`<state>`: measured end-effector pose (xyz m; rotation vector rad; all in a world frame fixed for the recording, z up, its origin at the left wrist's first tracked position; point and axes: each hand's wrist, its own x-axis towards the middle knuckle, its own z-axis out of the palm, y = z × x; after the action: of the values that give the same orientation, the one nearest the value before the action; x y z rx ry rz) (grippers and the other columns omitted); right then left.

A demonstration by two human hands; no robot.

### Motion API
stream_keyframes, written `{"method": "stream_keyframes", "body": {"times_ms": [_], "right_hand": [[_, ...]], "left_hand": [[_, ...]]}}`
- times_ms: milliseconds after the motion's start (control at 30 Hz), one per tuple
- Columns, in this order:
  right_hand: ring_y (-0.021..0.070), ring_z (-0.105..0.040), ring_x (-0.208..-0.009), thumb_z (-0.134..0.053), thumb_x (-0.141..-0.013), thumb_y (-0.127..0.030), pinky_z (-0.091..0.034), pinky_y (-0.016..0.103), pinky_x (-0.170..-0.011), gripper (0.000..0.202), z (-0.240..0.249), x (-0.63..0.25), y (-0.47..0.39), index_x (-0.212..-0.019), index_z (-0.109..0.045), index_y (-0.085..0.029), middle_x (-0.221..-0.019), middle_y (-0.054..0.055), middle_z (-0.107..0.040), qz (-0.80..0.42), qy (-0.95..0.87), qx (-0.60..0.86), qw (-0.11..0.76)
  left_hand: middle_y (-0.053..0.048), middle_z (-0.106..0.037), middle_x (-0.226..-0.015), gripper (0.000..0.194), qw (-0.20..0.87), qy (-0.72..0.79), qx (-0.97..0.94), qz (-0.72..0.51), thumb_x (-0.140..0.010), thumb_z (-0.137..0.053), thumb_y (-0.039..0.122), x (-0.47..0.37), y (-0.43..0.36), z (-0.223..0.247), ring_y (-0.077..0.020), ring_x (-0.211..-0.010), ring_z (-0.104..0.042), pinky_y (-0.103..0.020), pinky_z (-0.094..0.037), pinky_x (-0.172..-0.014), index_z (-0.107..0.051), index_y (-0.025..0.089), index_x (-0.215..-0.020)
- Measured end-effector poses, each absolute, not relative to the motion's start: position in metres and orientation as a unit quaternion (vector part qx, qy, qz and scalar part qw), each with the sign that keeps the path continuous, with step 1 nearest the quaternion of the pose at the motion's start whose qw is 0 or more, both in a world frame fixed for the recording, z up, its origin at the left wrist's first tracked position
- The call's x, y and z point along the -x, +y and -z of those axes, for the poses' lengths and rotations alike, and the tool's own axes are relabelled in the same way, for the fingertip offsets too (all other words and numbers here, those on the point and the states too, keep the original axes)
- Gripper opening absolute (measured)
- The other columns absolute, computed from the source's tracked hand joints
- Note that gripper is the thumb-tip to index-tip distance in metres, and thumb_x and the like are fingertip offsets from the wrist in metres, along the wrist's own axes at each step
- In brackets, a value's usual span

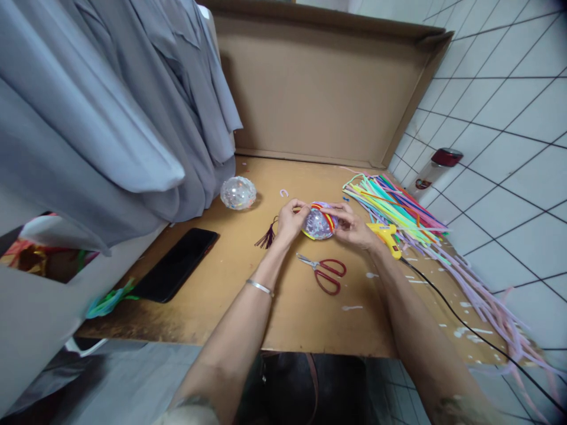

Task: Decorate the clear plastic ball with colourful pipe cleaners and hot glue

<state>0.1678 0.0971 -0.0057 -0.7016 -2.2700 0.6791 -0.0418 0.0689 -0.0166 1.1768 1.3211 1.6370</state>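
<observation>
A clear ball [318, 224] with red, yellow and purple strips around it is held between my two hands over the wooden table. My left hand [292, 218] is closed on its left side, fingertips pressed at the upper edge. On the right side, my right hand [349, 224] grips the ball, its fingers lying over the top strips. A dark purple tassel [266, 236] hangs or lies just left of my left hand. Red-handled scissors [325, 274] rest below the ball. Beside my right wrist is a yellow glue gun [387, 238] with a black cord.
Another clear ball [238, 193] stands at the back left. A black phone [176, 264] lies at the left, near green ties [111, 299]. Colourful fuzzy sticks [398, 206] cover the right side. A bottle [432, 171] is by the tiled wall. Cardboard [310, 88] stands behind.
</observation>
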Motion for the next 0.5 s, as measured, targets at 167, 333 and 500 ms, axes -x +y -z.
{"method": "stream_keyframes", "body": {"times_ms": [167,333,500], "right_hand": [[0.0281,-0.053,-0.132,-0.07,-0.084,-0.026,-0.051,0.047,-0.106,0.053,0.005,-0.1674,0.0966,-0.136,-0.065,-0.034,-0.134,0.01,-0.056,-0.259,-0.87,0.258,0.331],[0.0284,-0.053,-0.13,-0.067,-0.082,-0.021,-0.054,0.046,-0.101,0.056,0.0048,-0.1662,0.0955,-0.136,-0.065,-0.034,-0.135,0.01,-0.056,-0.261,-0.868,0.263,0.33],[0.0271,-0.058,-0.12,-0.065,-0.08,-0.019,-0.057,0.043,-0.091,0.061,0.0043,-0.1652,0.0942,-0.14,-0.061,-0.034,-0.135,0.009,-0.059,-0.262,-0.865,0.268,0.333]], "left_hand": [[0.002,-0.062,-0.066,0.008,0.398,0.491,-0.414,-0.655,-0.072,-0.066,0.02,0.0373,0.0723,0.0158,-0.0126,-0.067,-0.055,-0.024,-0.045,-0.068,-0.06,0.019,-0.067],[0.003,-0.059,-0.068,0.007,0.433,0.458,-0.399,-0.666,-0.073,-0.065,0.017,0.0362,0.0725,0.0177,-0.0112,-0.068,-0.054,-0.023,-0.046,-0.071,-0.059,0.019,-0.07],[0.004,-0.058,-0.076,0.011,0.434,0.449,-0.386,-0.679,-0.074,-0.067,0.015,0.0355,0.0745,0.0195,-0.01,-0.071,-0.053,-0.022,-0.046,-0.074,-0.059,0.019,-0.08]]}}
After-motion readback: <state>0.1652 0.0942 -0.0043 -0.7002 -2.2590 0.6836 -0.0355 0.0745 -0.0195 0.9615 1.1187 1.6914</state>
